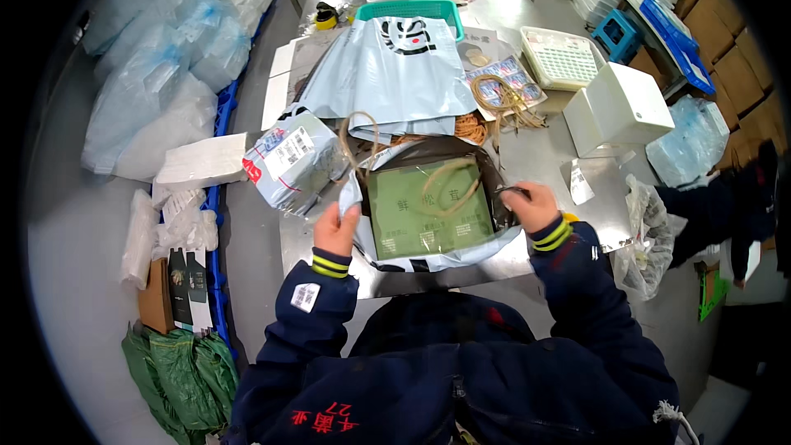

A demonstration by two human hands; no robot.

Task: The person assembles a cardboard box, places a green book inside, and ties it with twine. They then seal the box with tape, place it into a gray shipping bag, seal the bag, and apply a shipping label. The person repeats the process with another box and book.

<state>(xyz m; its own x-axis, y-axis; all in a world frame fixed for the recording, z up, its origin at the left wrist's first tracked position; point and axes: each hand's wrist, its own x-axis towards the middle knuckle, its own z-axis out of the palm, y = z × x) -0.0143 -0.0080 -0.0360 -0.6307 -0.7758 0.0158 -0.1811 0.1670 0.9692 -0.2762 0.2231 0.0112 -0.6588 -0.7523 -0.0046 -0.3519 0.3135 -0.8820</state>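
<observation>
A green box [411,204] printed with characters lies inside an opened plastic mailing bag [497,246], light blue outside and dark inside. My left hand [337,230] pinches the bag's left edge. On the other side, my right hand [534,206] grips its dark right edge. One twine loop [450,215] rests over the box top, while another twine loop [375,130] rises near the bag's back left corner. Left of the bag sits a wrapped parcel [272,182] with a label that bears writing and a code.
Flat mailing bags [408,89] lie behind, over a teal basket [458,20]. Coiled twine [503,99], a white basket [544,79] and white foam boxes [636,99] stand right. Bagged goods [167,62] fill the left side. A person's dark sleeve [698,204] shows at right.
</observation>
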